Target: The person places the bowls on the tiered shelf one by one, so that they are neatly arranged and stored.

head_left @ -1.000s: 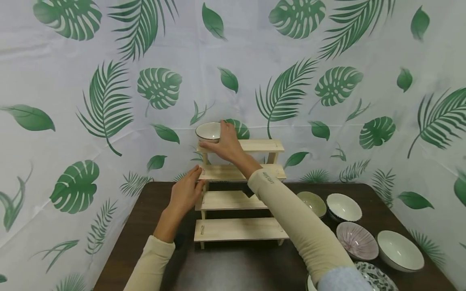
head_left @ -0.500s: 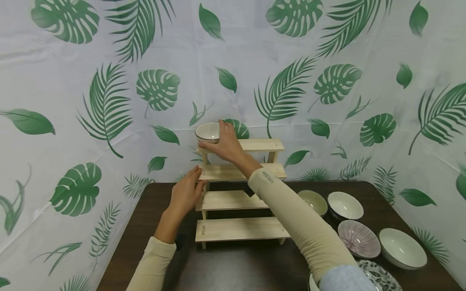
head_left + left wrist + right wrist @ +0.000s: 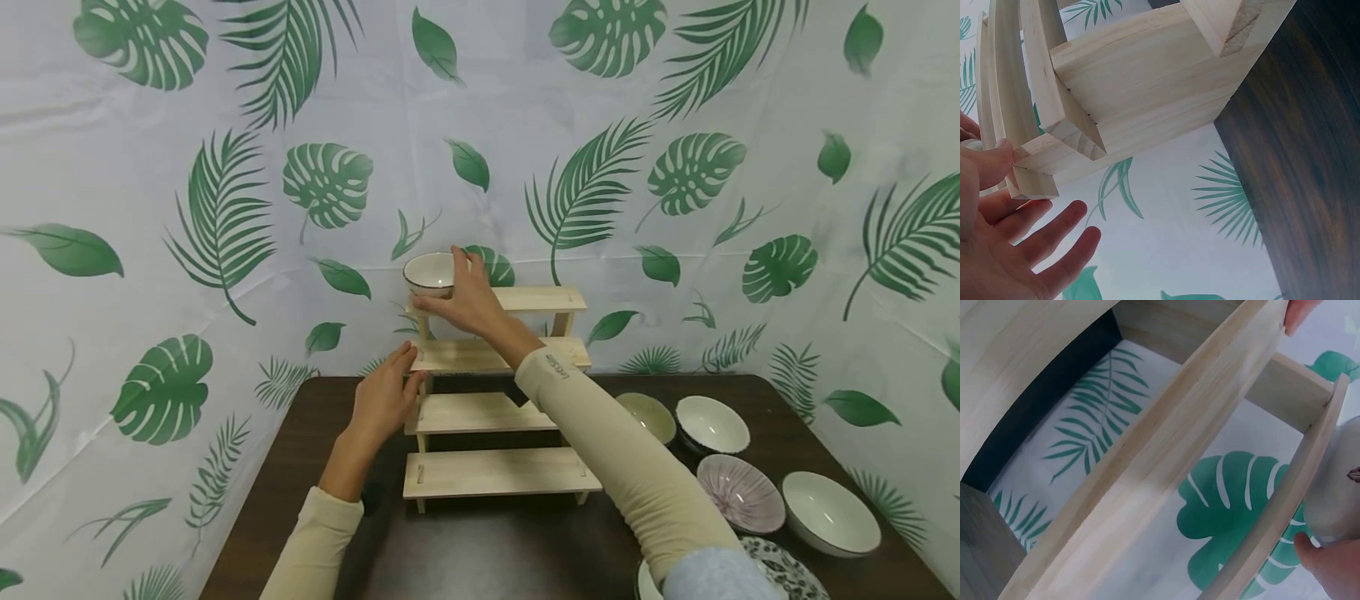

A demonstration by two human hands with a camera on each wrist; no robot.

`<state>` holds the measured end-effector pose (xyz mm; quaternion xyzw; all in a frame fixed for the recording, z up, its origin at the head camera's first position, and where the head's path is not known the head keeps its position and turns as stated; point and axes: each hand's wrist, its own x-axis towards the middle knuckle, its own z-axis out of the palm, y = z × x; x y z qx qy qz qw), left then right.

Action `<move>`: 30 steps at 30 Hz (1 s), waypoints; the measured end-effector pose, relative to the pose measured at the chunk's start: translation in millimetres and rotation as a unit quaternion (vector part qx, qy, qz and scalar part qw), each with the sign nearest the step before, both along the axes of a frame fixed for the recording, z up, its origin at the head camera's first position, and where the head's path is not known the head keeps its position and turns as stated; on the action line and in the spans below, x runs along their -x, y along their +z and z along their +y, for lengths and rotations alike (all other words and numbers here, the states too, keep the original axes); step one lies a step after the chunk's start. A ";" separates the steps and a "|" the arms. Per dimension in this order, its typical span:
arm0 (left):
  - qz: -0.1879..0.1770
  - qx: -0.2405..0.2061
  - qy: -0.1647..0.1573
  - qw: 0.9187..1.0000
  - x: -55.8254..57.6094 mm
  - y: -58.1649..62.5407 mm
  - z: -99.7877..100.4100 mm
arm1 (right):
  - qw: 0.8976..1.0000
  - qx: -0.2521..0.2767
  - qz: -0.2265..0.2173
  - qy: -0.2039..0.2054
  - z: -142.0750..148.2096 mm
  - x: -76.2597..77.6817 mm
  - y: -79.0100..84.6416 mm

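A white bowl with a dark rim is at the left end of the top tier of a stepped wooden shelf. My right hand holds the bowl from its right side, thumb low at the front and fingers at the rim. In the right wrist view, the thumb lies beside the bowl's grey-white side. Lower down, my left hand pinches the left end of the second tier from the top. The left wrist view shows thumb and index finger at that board end, the other fingers extended.
To the right on the dark table stand a green bowl, a white bowl, a pinkish striped bowl, a larger pale bowl and a black-patterned one. A leaf-print cloth hangs behind.
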<state>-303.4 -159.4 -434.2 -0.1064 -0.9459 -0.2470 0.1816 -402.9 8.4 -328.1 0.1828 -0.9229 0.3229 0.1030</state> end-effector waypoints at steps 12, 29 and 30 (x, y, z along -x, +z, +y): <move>0.001 -0.002 0.001 1.000 0.6 -0.6 2.0 | 1.000 0.018 0.007 0.008 16.5 -13.8 -3.0; -0.009 -0.008 0.007 1.000 -1.4 1.2 1.7 | 0.997 0.070 0.002 0.020 48.6 -42.9 -2.2; -0.009 -0.008 0.009 1.000 -2.1 0.8 0.7 | 0.997 0.071 0.001 0.024 49.8 -45.6 -1.6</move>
